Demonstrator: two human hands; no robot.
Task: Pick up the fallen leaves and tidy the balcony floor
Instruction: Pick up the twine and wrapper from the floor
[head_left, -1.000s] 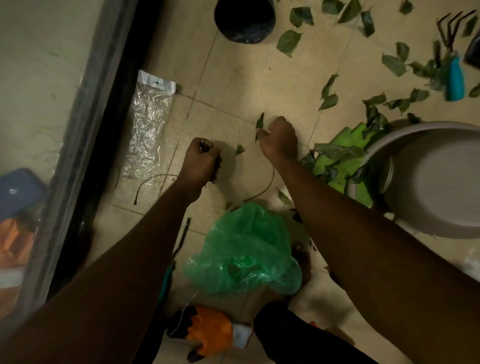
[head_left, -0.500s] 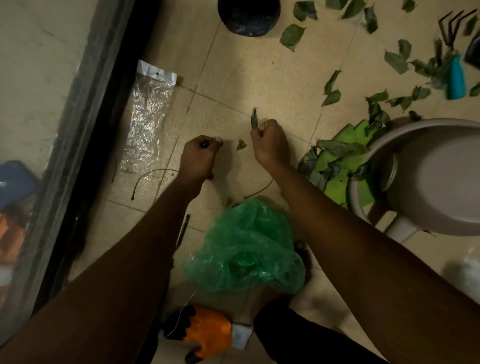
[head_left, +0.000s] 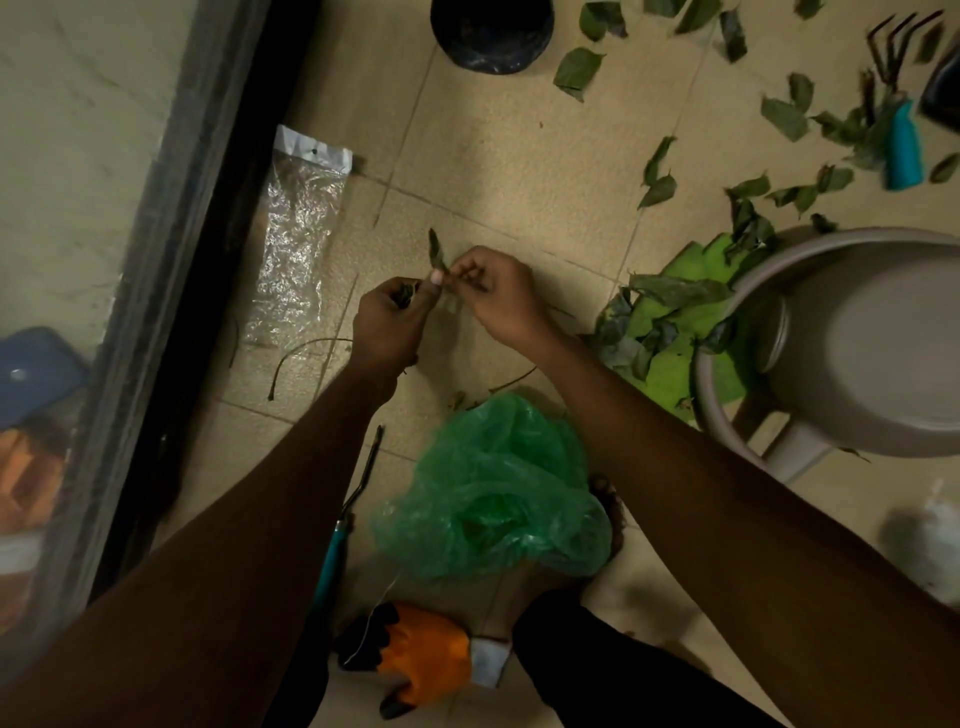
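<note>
Leaf (head_left: 435, 252) up off the balcony floor (head_left: 519, 156), standing on end over the middle of the tiles, pinched at its base right where the two hands meet. Right hand (head_left: 501, 301) has its fingertips nipped on that base. Left hand (head_left: 387, 325) sets its thumb against the same spot, and its curled fingers grip a small clump of leaves (head_left: 404, 297).

Just below the hands, towards the floor's near edge, a crumpled green plastic bag (head_left: 493, 499) lies between the forearms. A thin bare stem (head_left: 301, 353) lies left of the left wrist, with a clear plastic packet (head_left: 296, 244) beyond it along the left edge.

Over on the right, a heap of leaves (head_left: 670, 306) sits against a grey plastic stool (head_left: 857, 338). More loose leaves (head_left: 576, 67) are scattered towards the far right corner, around a teal-handled hand rake (head_left: 904, 145). A black pot (head_left: 491, 31) stands at the far edge, and an orange and black glove (head_left: 421, 654) lies at the near edge.
</note>
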